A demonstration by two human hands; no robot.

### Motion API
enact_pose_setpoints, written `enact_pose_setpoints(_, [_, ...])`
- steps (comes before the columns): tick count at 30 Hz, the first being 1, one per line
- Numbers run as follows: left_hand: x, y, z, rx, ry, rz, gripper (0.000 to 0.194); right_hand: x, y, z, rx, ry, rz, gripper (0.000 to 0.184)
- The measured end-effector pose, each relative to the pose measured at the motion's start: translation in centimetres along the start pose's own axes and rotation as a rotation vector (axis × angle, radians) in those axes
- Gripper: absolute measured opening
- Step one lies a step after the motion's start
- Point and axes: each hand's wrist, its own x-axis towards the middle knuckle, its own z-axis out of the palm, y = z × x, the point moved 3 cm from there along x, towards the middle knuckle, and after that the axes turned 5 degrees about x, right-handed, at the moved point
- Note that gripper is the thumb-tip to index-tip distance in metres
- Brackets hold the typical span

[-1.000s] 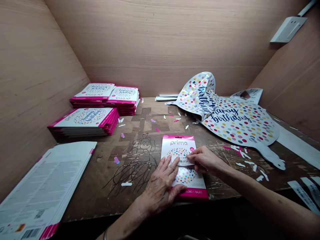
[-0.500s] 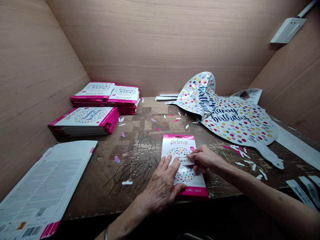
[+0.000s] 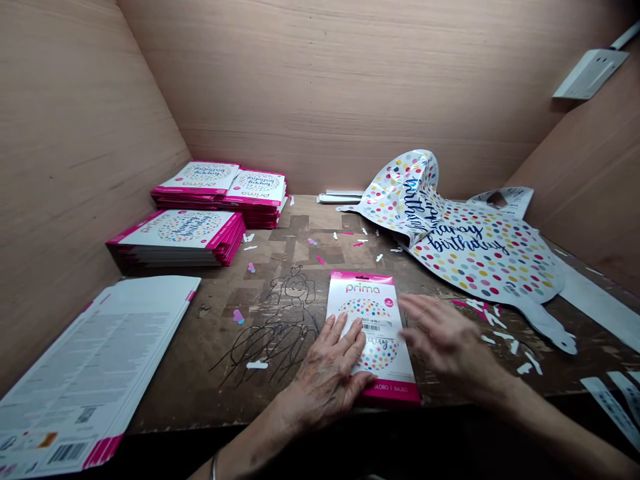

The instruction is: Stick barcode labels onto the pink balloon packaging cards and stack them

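Observation:
A flat white and pink balloon packet [image 3: 380, 383], printed "prima" and covered with coloured dots, lies near the table's front edge. On its face is a white barcode label [image 3: 371, 327]. My left hand [image 3: 333, 367] rests on the packet's left side with fingers stretched out and thumb near the lower edge. Just off the packet's right edge is my right hand [image 3: 445, 340], blurred by motion, its fingers extended and apart with nothing seen in them.
Stacked packets [image 3: 175, 230] stand at the back left. Unfolded printed cards [image 3: 125, 347] lie at the left front. Dotted foil balloons [image 3: 480, 253] spread over the right side, near paper scraps [image 3: 500, 333] and label strips [image 3: 607, 403]. A white socket box [image 3: 590, 73] hangs on the wall.
My right hand has let go of the barcode label and moved right, off the packet. The label now lies on the packet. My left hand stays in place; the view has shifted slightly.

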Motion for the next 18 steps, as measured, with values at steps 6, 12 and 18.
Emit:
enact_pose_setpoints(6, [0.0, -0.3, 0.1, 0.002, -0.047, 0.002, 0.058, -2.0, -0.4, 4.5, -0.158, -0.268, -0.295, 0.066])
enact_pose_setpoints(12, [-1.8, 2.5, -0.3, 0.161, 0.001, 0.039, 0.093, -4.1, 2.0, 4.8, -0.182, -0.237, -0.32, 0.071])
enact_pose_setpoints(18, [-12.9, 6.7, 3.2, 0.74, 0.413, -0.053, 0.031, -5.5, -2.3, 5.7, -0.062, -0.047, -0.719, 0.079])
